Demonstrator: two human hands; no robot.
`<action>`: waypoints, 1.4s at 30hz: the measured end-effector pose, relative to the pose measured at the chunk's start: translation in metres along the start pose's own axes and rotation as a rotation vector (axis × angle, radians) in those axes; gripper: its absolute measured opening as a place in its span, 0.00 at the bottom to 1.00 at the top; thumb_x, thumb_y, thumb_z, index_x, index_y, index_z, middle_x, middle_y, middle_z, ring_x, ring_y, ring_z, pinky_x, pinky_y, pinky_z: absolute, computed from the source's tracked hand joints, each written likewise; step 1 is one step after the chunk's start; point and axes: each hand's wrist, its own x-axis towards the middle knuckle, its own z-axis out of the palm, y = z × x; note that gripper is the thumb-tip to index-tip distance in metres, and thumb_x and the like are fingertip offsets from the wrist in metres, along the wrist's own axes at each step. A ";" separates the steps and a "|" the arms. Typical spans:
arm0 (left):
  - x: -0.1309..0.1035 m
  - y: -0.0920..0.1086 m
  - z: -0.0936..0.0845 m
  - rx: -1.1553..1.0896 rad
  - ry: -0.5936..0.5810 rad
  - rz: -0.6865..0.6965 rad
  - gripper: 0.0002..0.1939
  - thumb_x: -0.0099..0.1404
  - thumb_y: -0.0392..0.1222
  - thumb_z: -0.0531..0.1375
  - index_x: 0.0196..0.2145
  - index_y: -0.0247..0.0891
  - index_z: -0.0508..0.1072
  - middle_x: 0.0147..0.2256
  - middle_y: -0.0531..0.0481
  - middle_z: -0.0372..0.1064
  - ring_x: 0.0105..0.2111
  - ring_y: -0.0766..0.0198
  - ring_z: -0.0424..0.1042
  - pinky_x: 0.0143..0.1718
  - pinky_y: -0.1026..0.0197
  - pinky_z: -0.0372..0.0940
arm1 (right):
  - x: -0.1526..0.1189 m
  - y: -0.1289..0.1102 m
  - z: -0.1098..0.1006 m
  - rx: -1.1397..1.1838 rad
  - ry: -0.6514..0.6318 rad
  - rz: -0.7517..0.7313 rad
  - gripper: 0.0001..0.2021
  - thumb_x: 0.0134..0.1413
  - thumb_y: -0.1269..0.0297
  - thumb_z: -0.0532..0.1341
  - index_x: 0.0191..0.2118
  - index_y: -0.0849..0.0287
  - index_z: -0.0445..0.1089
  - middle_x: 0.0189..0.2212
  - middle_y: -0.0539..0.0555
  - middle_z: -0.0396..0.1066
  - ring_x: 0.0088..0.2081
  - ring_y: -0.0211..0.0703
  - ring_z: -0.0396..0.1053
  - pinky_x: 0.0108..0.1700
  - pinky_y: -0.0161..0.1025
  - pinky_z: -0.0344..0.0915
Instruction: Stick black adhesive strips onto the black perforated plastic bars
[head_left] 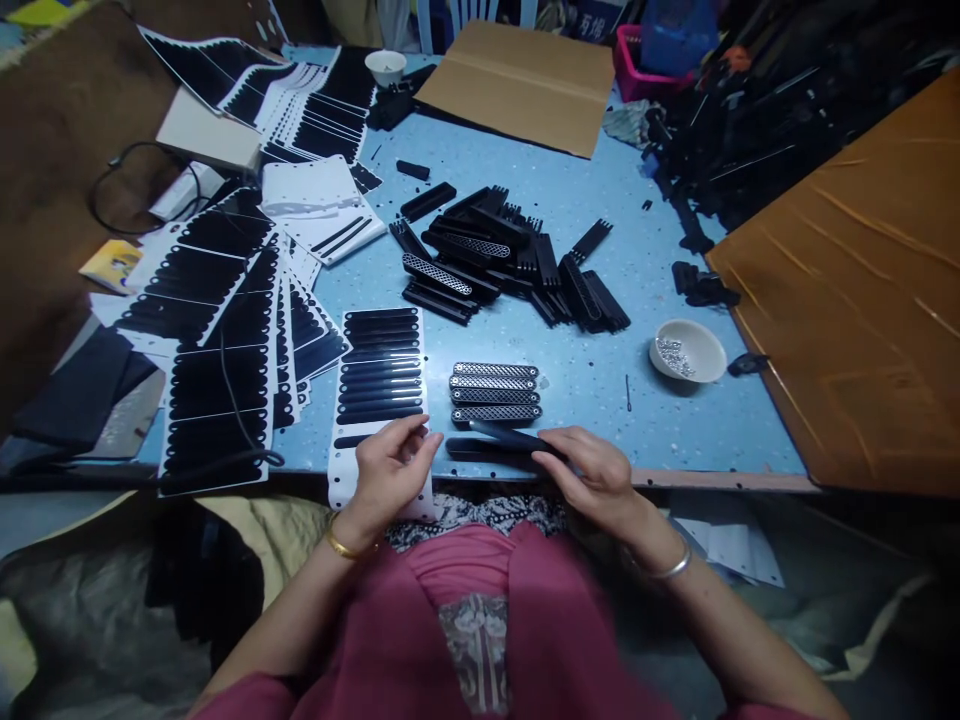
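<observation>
My right hand (589, 470) is closed on the end of a slim dark strip (506, 434), which points left across the table edge. Just under that strip lies a flat black bar (480, 450); whether my fingers also touch it I cannot tell. My left hand (394, 465) hovers over the lower part of a white backing sheet of black adhesive strips (381, 365), loosely curled, with thumb and forefinger slightly apart and nothing visible between them. Beyond my hands, several black pieces with silver lattice faces (495, 392) lie stacked in a neat row.
A heap of black slotted pieces (502, 250) occupies the table's middle. To the right stands a white bowl (688, 350) of small metal parts, near a thin pin (628, 392). More strip sheets (217, 390) pile up left. Cardboard (525, 80) lies at the back.
</observation>
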 end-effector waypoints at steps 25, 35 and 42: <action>0.057 -0.030 0.019 0.164 -0.331 0.283 0.08 0.62 0.36 0.61 0.40 0.33 0.76 0.34 0.45 0.76 0.31 0.62 0.74 0.35 0.60 0.67 | 0.024 0.059 0.016 0.018 -0.097 0.106 0.07 0.57 0.63 0.62 0.39 0.59 0.75 0.31 0.56 0.77 0.32 0.42 0.75 0.35 0.38 0.72; 0.044 -0.032 0.012 0.078 -0.358 0.258 0.09 0.60 0.34 0.62 0.40 0.32 0.77 0.32 0.46 0.76 0.28 0.66 0.72 0.31 0.64 0.68 | 0.020 0.048 0.006 0.004 -0.170 0.063 0.08 0.58 0.65 0.62 0.41 0.59 0.76 0.34 0.58 0.78 0.35 0.44 0.76 0.37 0.40 0.74; 0.045 -0.038 0.011 -0.036 -0.345 0.139 0.12 0.58 0.33 0.63 0.40 0.32 0.78 0.32 0.46 0.77 0.26 0.67 0.72 0.28 0.66 0.67 | 0.034 0.046 0.011 -0.033 -0.184 -0.005 0.08 0.58 0.65 0.62 0.42 0.60 0.76 0.34 0.58 0.77 0.34 0.44 0.75 0.36 0.40 0.73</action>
